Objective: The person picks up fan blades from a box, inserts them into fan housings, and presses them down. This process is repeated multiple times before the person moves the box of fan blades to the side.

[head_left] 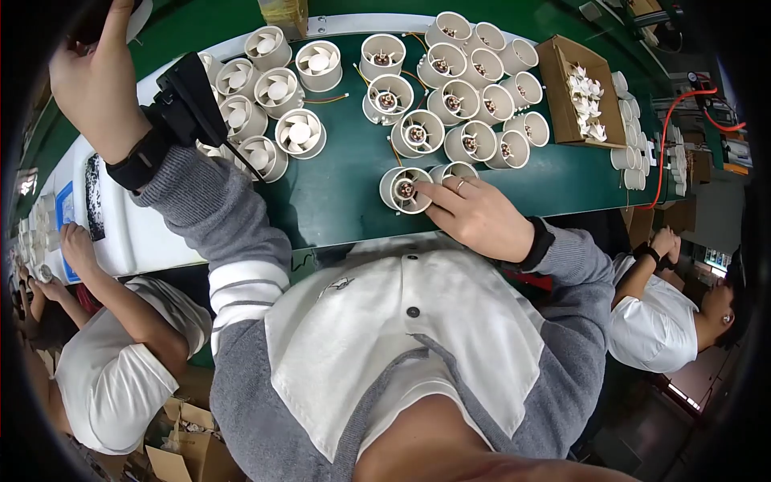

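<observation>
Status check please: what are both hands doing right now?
Right hand fingertips on round cream plastic fan housing. Left hand raised at belt's far edge, grip unclear. Nothing blocking.

cardboard box of white impellers (580,90), green belt (337,193), red cable (671,128)

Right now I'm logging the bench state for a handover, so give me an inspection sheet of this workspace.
Surface: green bench top, with a white panel along its left part.
Job's things: right hand rests on a round white fan housing with a motor inside. More motor housings lie beyond it; housings with fitted blades to the left.
Clutter: cardboard box of white fan blades; white cups beside it.
Hands: left hand is raised at the upper left; its grip is cut off by the frame. A black strap is on the wrist.
Cables: thin orange leads among the housings; red cable at right.
Surroundings: seated co-workers on both sides; cartons on the floor.
</observation>
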`<state>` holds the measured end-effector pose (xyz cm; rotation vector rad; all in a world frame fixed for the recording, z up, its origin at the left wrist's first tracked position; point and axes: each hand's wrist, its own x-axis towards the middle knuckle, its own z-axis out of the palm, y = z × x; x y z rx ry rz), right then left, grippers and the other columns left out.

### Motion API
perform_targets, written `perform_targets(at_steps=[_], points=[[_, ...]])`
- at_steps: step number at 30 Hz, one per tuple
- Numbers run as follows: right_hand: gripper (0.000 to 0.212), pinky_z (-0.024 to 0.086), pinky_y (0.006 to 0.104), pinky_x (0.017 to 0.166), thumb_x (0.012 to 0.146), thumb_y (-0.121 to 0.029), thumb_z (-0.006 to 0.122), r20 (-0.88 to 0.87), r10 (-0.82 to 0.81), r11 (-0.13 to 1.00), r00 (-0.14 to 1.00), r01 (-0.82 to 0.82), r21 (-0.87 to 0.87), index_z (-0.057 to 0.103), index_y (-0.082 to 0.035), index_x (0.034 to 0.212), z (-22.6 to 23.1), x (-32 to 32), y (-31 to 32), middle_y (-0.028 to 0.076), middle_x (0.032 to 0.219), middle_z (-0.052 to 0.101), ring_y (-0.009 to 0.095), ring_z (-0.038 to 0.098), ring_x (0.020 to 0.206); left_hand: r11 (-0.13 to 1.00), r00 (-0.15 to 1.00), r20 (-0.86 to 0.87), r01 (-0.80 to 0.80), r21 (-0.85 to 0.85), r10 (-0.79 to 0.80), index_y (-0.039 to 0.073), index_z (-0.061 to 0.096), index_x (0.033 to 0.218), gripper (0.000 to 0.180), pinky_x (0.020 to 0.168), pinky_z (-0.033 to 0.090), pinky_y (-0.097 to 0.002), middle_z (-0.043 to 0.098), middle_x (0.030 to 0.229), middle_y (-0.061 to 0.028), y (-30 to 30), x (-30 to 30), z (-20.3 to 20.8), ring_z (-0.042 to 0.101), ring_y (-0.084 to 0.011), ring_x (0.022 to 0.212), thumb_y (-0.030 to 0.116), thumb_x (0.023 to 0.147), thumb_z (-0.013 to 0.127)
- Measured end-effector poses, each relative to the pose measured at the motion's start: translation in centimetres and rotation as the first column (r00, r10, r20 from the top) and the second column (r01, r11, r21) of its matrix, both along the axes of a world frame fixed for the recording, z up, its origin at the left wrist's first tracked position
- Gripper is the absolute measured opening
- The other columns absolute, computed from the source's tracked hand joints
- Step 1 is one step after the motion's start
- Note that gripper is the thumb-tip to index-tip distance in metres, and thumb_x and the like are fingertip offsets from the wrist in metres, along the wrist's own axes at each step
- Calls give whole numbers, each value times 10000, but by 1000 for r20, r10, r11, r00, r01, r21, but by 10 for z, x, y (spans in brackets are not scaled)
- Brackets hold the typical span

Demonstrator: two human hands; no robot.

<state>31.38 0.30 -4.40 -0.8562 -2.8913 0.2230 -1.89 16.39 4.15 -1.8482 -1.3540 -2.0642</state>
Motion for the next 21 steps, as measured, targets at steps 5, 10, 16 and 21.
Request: perform_targets(at_steps=[5,10,16,21], points=[[203,455,301,618,691,-100,706,-231,-54,995,972,71,69,633,-25,865,74,-3,34,93,933,620,223,582,731,989,991,35,132,-70,-130,-34,306,1327,779,879,468,-378,507,1170,-255,4,-7,3,564,-336,999,334,775,714],[215,475,351,638,770,-151,667,-201,-81,976,976,119,183,647,-31,947,111,-29,162,113,918,647,268,605,725,997,993,93,-72,-35,75,-38,573,1068,473,786,465,-261,642,981,-98,9,-16,1,609,-147,865,238,741,773],[270,511,383,676,777,-232,649,103,-289,932,952,255,256,658,-12,933,26,-67,407,151,939,647,308,634,753,988,986,123,-99,-120,114,-38,542,1077,466,829,444,-263,620,982,-92,14,-4,19,583,-151,909,202,748,769],[343,485,402,842,767,-246,629,-42,-410,815,911,387,431,642,-57,1052,-47,-53,514,166,1085,610,334,591,977,991,991,95,-90,-94,99,-37,530,1091,459,850,433,-267,616,993,-95,19,-8,26,579,-161,922,176,755,759]])
